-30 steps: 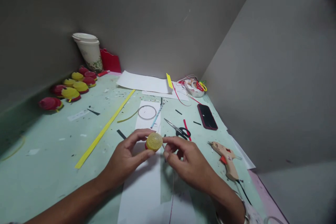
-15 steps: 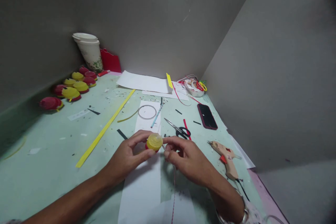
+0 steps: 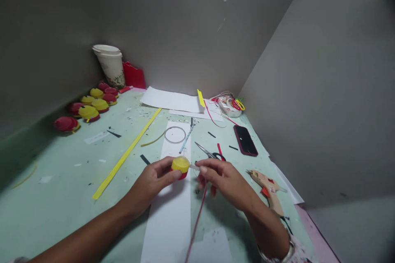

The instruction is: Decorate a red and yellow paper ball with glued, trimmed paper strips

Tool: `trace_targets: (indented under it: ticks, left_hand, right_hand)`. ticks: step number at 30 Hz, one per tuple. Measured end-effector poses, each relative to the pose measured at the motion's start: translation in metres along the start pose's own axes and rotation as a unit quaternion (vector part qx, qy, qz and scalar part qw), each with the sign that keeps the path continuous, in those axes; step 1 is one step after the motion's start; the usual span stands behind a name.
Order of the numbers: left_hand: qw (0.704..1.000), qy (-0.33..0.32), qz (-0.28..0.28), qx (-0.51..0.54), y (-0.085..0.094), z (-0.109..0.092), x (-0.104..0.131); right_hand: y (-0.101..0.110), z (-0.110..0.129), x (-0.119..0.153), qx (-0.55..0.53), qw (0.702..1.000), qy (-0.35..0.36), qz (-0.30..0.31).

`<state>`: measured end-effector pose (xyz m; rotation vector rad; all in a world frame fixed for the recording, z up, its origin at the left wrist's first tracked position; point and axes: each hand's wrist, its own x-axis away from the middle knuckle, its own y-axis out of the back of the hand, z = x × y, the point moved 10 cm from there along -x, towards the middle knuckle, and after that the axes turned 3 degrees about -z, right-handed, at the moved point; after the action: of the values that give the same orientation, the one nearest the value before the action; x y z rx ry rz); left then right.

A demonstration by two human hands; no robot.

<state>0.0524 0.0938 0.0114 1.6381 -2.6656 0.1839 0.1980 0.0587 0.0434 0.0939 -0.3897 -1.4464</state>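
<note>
My left hand (image 3: 156,178) is closed round a small round piece (image 3: 180,165), yellow on top and red below. In my right hand (image 3: 220,174) a thin whitish strip (image 3: 194,167) is pinched between thumb and index finger, its far end touching the right side of the yellow part. A red-and-white cord (image 3: 196,225) hangs from under the right hand toward the front edge. Both hands are over a long white paper strip (image 3: 168,226). Just beyond the right hand lie black-handled scissors (image 3: 210,152), partly hidden by its fingers.
Red and yellow pieces (image 3: 89,112) stand at the back left beside paper cups (image 3: 110,65). A yellow strip (image 3: 126,154) and a wire ring (image 3: 175,134) lie behind the hands. On the right are a phone (image 3: 245,140) and a glue gun (image 3: 268,187).
My right hand has drawn slightly away from the piece, showing more of the whitish strip. The piece is tilted more upright, with its red base showing. The cord has swung left.
</note>
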Motion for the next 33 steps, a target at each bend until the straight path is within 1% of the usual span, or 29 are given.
trace_targets:
  ticks: [2, 3, 5, 6, 7, 8, 11, 13, 16, 18, 21, 23, 27, 29, 31, 33]
  left_hand:
    - [0.999, 0.015, -0.032, 0.016, 0.007, 0.003, 0.000]
    - [0.998, 0.021, -0.049, 0.021, 0.010, 0.004, 0.000]
    - [0.996, 0.032, -0.082, 0.025, 0.016, 0.004, 0.000]
    - [0.995, 0.038, -0.094, 0.023, 0.018, 0.004, 0.000]
    - [0.993, 0.044, -0.105, 0.019, 0.019, 0.003, -0.001]
    - [0.992, 0.050, -0.114, 0.014, 0.020, 0.002, -0.002]
    - [0.989, 0.064, -0.130, 0.005, 0.020, -0.001, -0.006]
    - [0.988, 0.073, -0.135, 0.013, 0.019, -0.002, -0.008]
    - [0.985, 0.086, -0.146, 0.033, 0.019, 0.001, -0.010]
    - [0.983, 0.095, -0.145, 0.056, 0.019, 0.006, -0.010]
    - [0.978, 0.104, -0.135, 0.121, 0.017, 0.012, -0.010]
    - [0.970, 0.109, -0.132, 0.172, 0.015, 0.016, -0.010]
    - [0.948, 0.132, -0.148, 0.250, 0.011, 0.026, -0.009]
    - [0.940, 0.147, -0.161, 0.263, 0.009, 0.031, -0.007]
    - [0.939, 0.153, -0.163, 0.261, 0.005, 0.032, -0.005]
    - [0.940, 0.147, -0.158, 0.264, 0.001, 0.032, -0.005]
  right_hand:
    - [0.022, 0.003, 0.002, 0.075, 0.995, 0.024, -0.063]
    - [0.038, 0.004, 0.007, 0.129, 0.985, 0.037, -0.107]
    - [0.073, 0.001, 0.023, 0.250, 0.947, 0.046, -0.195]
    - [0.091, -0.005, 0.033, 0.305, 0.924, 0.029, -0.229]
    - [0.110, -0.015, 0.045, 0.354, 0.898, 0.000, -0.261]
    - [0.127, -0.027, 0.057, 0.393, 0.875, -0.033, -0.281]
    - [0.169, -0.074, 0.089, 0.457, 0.821, -0.175, -0.294]
    - [0.181, -0.103, 0.103, 0.451, 0.813, -0.247, -0.273]
    - [0.187, -0.128, 0.109, 0.427, 0.814, -0.293, -0.264]
    - [0.190, -0.137, 0.108, 0.420, 0.816, -0.299, -0.262]
    - [0.192, -0.146, 0.105, 0.400, 0.834, -0.292, -0.244]
    - [0.195, -0.146, 0.106, 0.376, 0.849, -0.278, -0.245]
    - [0.197, -0.135, 0.113, 0.307, 0.874, -0.236, -0.294]
    - [0.192, -0.129, 0.114, 0.254, 0.893, -0.205, -0.310]
    - [0.185, -0.125, 0.113, 0.196, 0.915, -0.174, -0.307]
    - [0.185, -0.119, 0.115, 0.149, 0.924, -0.152, -0.316]
